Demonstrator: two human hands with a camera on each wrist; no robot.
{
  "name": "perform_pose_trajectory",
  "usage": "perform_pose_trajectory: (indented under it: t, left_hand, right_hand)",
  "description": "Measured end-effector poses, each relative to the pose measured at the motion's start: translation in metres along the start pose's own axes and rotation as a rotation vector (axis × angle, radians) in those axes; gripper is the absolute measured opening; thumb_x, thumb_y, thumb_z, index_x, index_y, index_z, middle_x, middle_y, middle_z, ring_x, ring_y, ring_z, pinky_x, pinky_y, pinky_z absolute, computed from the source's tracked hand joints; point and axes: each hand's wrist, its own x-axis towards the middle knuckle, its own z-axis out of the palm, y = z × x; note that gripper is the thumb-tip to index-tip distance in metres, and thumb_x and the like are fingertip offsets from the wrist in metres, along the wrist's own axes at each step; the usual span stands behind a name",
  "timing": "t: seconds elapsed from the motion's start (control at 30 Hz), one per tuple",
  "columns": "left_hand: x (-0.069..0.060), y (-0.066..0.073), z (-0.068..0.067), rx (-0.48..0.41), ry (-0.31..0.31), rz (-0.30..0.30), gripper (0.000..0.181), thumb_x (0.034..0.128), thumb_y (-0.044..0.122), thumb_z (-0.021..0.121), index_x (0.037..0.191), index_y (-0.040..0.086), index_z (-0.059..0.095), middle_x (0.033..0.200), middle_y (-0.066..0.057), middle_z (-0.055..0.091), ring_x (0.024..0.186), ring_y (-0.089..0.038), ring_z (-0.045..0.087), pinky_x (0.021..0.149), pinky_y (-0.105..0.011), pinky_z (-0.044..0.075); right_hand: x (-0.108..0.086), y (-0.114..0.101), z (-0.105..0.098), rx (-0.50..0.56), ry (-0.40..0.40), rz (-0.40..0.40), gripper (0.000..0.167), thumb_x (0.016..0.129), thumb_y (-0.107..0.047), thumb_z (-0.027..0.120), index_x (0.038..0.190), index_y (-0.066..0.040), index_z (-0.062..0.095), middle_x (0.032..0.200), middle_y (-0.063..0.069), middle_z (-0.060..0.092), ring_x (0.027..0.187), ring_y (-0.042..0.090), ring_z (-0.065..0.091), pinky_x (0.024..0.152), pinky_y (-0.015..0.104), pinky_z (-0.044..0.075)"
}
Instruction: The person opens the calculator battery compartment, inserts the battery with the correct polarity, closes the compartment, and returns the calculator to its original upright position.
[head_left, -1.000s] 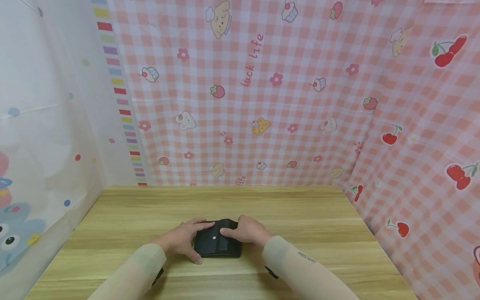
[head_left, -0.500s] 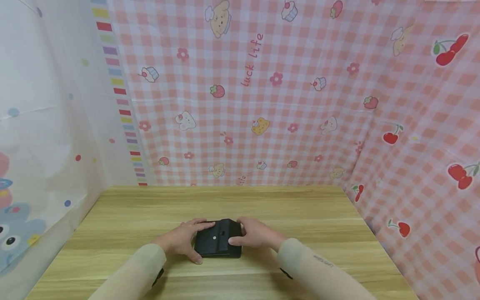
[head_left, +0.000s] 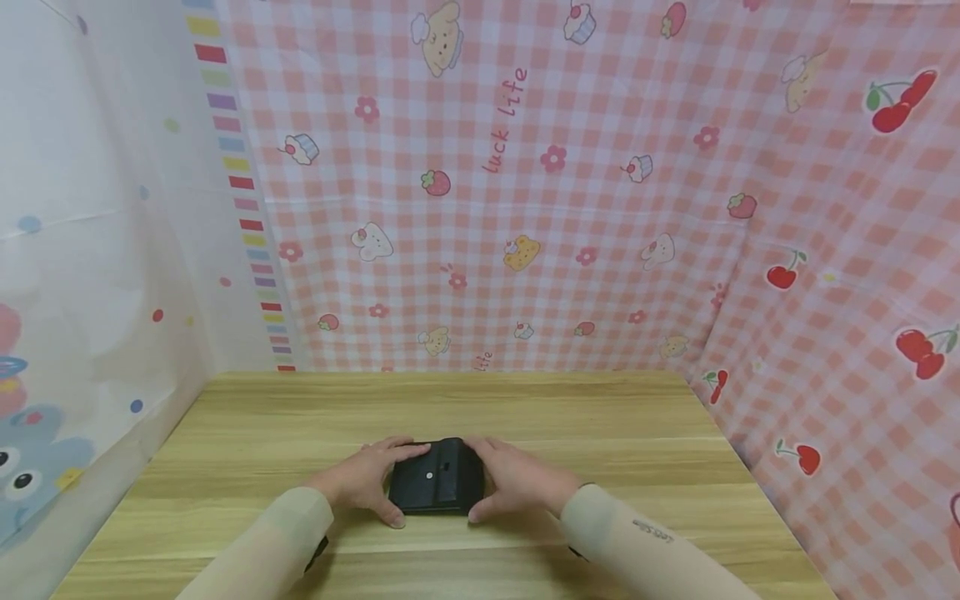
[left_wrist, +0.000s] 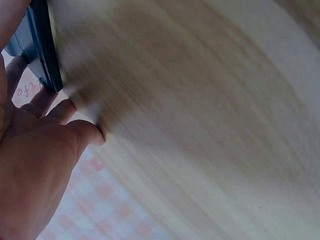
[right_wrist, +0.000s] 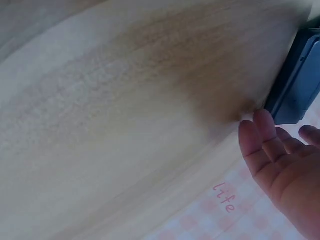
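A black wallet [head_left: 420, 492] lies on the wooden table in front of the person. A small round silver snap [head_left: 429, 476] shows on its top, and a raised fold stands to the right of the snap. The left hand [head_left: 362, 482] holds the wallet's left end, its thumb at the near corner and its fingers along the far edge. At the right end the right hand [head_left: 521, 479] spans the wallet, thumb by the near corner and fingers at the far one. Both wrist views show fingertips beside the dark wallet [left_wrist: 42, 45]; the wallet's underside is hidden.
The wood-grain table [head_left: 585, 408] extends around the wallet on every side. A pink checked cloth [head_left: 480, 292] hangs behind it and continues on the right. On the left hangs a white printed cloth [head_left: 97, 275].
The right thumb has moved off the wallet's top, rightward and then toward the near right corner. More of the raised fold shows now. The left hand and the wallet stay in place.
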Motion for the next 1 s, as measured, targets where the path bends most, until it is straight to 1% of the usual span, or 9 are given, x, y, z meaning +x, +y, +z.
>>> perform_pose_trajectory:
  t: [0.17, 0.37, 0.5, 0.6, 0.77, 1.0]
  left_hand:
    - [0.002, -0.001, 0.001, 0.001, 0.000, 0.011, 0.113, 0.0693, 0.031, 0.103, 0.165, 0.029, 0.043, 0.174, -0.016, 0.031, 0.158, -0.053, 0.030, 0.126, -0.079, 0.017]
    - [0.001, -0.001, 0.001, -0.014, 0.000, 0.013, 0.113, 0.0690, 0.030, 0.103, 0.165, 0.028, 0.043, 0.175, -0.016, 0.031, 0.158, -0.054, 0.030, 0.126, -0.080, 0.016]
    - [0.000, 0.001, 0.000, -0.014, -0.001, 0.024, 0.113, 0.0687, 0.028, 0.103, 0.165, 0.027, 0.043, 0.174, -0.017, 0.031, 0.157, -0.055, 0.031, 0.125, -0.080, 0.017]
    - [-0.001, 0.002, 0.000, -0.013, -0.002, 0.022, 0.114, 0.0688, 0.028, 0.103, 0.165, 0.028, 0.043, 0.174, -0.016, 0.031, 0.157, -0.054, 0.031, 0.126, -0.080, 0.016]
    - [-0.001, 0.000, 0.000, -0.014, 0.001, 0.003, 0.113, 0.0694, 0.031, 0.103, 0.165, 0.029, 0.042, 0.175, -0.015, 0.031, 0.158, -0.054, 0.029, 0.128, -0.077, 0.014]
    - [-0.002, -0.001, 0.001, -0.023, 0.005, 0.007, 0.113, 0.0697, 0.030, 0.103, 0.165, 0.028, 0.042, 0.174, -0.016, 0.032, 0.159, -0.054, 0.028, 0.128, -0.077, 0.013]
  right_hand:
    - [0.003, 0.005, 0.001, -0.015, 0.002, -0.034, 0.115, 0.080, -0.052, 0.093, 0.169, -0.019, 0.028, 0.167, 0.011, 0.046, 0.152, 0.029, 0.049, 0.124, 0.049, 0.044]
    - [0.008, 0.011, 0.001, -0.027, -0.014, -0.036, 0.116, 0.079, -0.055, 0.094, 0.169, -0.024, 0.028, 0.167, 0.010, 0.046, 0.152, 0.029, 0.048, 0.124, 0.050, 0.044]
    - [0.011, 0.014, 0.002, -0.050, -0.022, -0.051, 0.117, 0.078, -0.056, 0.094, 0.170, -0.025, 0.027, 0.166, 0.011, 0.047, 0.150, 0.029, 0.050, 0.123, 0.050, 0.045]
    - [0.013, 0.014, 0.002, -0.077, -0.029, -0.061, 0.120, 0.077, -0.059, 0.093, 0.170, -0.026, 0.026, 0.166, 0.010, 0.048, 0.149, 0.028, 0.051, 0.122, 0.049, 0.046]
    - [0.015, 0.015, 0.002, -0.086, -0.053, -0.058, 0.123, 0.075, -0.062, 0.092, 0.171, -0.029, 0.022, 0.167, 0.009, 0.047, 0.150, 0.028, 0.050, 0.123, 0.049, 0.045]
    - [0.017, 0.013, 0.002, -0.111, -0.060, -0.069, 0.126, 0.075, -0.063, 0.092, 0.171, -0.029, 0.019, 0.167, 0.010, 0.046, 0.151, 0.030, 0.049, 0.122, 0.048, 0.046]
